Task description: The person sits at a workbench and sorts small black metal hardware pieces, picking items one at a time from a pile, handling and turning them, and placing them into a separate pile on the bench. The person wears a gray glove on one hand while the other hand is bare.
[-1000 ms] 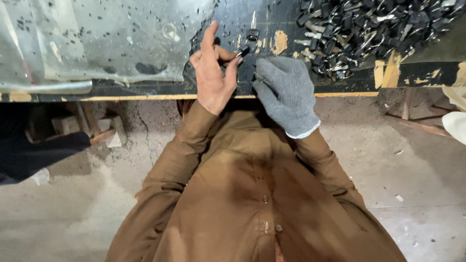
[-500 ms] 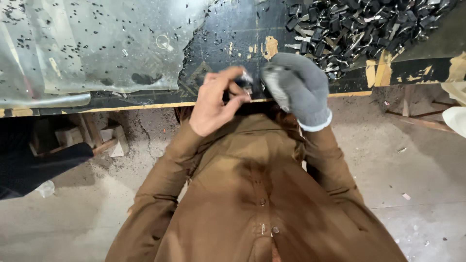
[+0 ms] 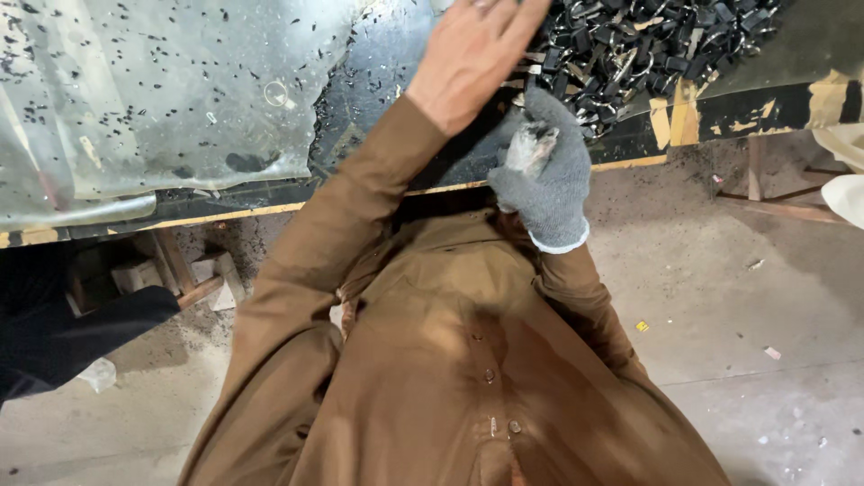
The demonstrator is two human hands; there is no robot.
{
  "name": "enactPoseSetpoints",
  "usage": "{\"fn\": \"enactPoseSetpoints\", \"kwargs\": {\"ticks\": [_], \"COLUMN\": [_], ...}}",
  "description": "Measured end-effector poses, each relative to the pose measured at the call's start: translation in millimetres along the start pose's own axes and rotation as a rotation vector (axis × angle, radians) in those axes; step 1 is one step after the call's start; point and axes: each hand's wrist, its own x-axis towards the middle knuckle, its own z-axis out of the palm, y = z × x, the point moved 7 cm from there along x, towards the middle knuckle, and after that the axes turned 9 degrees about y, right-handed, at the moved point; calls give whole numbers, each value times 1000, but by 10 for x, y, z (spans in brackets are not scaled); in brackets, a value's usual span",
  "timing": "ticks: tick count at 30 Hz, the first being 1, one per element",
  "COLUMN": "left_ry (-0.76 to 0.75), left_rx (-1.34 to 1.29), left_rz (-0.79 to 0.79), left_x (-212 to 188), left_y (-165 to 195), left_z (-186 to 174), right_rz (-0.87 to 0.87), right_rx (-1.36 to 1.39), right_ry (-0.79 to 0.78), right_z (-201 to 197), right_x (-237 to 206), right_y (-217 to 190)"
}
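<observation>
The bare left hand (image 3: 472,54) is stretched to the heap of small dark metal parts (image 3: 648,40) near the worktop's (image 3: 378,81) far right edge; its fingers are cropped, their state cannot be told. The gloved right hand (image 3: 544,171) is kept at the near edge, fingers curled narrow, contents unclear.

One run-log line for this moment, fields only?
left hand: bare, reaching to metal parts pile | right hand: grey glove, closed, contents unclear | bench edge
</observation>
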Motion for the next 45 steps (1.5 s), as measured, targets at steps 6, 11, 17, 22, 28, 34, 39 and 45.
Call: {"fn": "enactPoseSetpoints", "kwargs": {"ticks": [6,11,17,22,28,34,39,45], "left_ry": [-12,120,203,48,43,163,209,158], "left_rx": [-202,-75,-211,-589,-45,-8,-88,-51], "left_rz": [-403,-732,-679,-451,-287,-488,-559,-483], "left_x": [-664,-1158,-1111,-906,-654,-998,-1110,-1052], "left_y": [63,65,153,535,197,42,32,12], "left_z": [-833,-1355,-1673,-1286,-787,-708,-699,-665], "right_rz": [167,-153,-198,-56,-306,-370,-411,-311], "right_rx": [128,-10,-71,18,-647,-631,-574,-836], "right_ry": [-40,-202,-246,-325,-48,-280,-252,-460], "right_z": [125,363,436,470,384,599,696,928], "right_x": [-35,-36,-80,12,296,125,232,321], "right_y": [-63,-441,-625,-632,-790,-732,-700,-648]}}
